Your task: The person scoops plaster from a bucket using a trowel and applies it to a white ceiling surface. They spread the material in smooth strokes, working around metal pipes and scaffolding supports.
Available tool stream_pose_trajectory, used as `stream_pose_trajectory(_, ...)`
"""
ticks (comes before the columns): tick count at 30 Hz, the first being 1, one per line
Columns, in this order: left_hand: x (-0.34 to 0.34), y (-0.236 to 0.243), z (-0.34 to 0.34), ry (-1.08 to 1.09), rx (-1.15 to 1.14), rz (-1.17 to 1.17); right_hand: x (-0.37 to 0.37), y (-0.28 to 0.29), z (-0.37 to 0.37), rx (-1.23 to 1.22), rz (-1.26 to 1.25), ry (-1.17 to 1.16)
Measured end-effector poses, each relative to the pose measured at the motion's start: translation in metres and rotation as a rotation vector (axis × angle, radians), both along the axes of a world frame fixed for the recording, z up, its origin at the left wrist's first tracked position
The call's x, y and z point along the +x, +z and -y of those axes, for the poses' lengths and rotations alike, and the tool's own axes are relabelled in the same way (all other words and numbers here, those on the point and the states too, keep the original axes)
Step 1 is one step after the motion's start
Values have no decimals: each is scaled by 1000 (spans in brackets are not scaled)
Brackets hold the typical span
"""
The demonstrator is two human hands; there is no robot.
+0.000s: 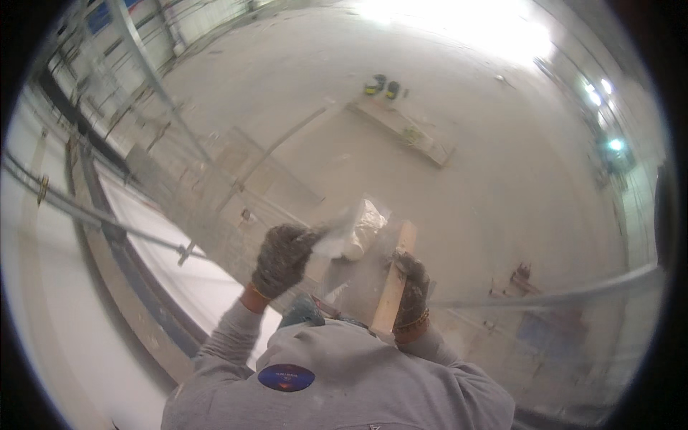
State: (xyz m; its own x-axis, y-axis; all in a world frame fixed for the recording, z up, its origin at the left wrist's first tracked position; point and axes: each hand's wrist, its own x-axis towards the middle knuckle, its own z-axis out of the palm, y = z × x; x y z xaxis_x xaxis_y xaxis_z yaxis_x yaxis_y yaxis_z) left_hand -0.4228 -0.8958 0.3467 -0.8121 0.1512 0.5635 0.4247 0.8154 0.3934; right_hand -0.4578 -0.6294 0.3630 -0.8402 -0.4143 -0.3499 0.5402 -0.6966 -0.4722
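My left hand (283, 259), in a dirty grey work glove, is closed around something at the fingers. From there a pale flat shape (334, 244), smeared by motion, reaches right to a white lump (366, 228) that looks like plaster or filler. My right hand (413, 290), gloved too, grips the right edge of a light wooden board (393, 295). This board stands tilted, its far end up beyond my fingers. Between the hands lies a blurred greyish area, so I cannot tell whether the lump rests on the board or on the flat shape.
Metal scaffold tubes (147, 68) cross the left side, above a white surface edged by a dark beam (136, 287). Far below on the concrete floor (287, 82) are a long pale slab (401, 130) and dark-and-yellow buckets (392, 89). A rail (573, 292) runs to the right.
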Motion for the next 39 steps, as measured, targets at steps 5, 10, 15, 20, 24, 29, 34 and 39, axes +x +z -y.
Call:
stream_pose_trajectory(5,97,-124,64,192,-90,373,-20,19,34,214,-183,186)
stream_pose_trajectory(10,162,-138,101,-82,1705,649,-57,-75,62,1034,-1512,372)
stream_pose_trajectory(15,162,-56,147,20,2022,470,-76,-49,197,484,-1344,809)
stream_pose_trajectory(20,177,-27,254,40,1694,573,-78,-28,365,328,-1807,716)
stream_pose_trajectory(24,193,-30,302,119,1707,313,-127,-73,438,406,-2243,942)
stream_pose_trajectory(29,190,-18,394,195,1764,93,-93,-104,522,633,-1629,934)
stream_pose_trajectory(34,152,19,466,557,1458,213,-71,-138,603,653,-1010,756)
stream_pose_trajectory(39,126,-16,548,380,1582,-116,-105,-185,689,620,-879,810)
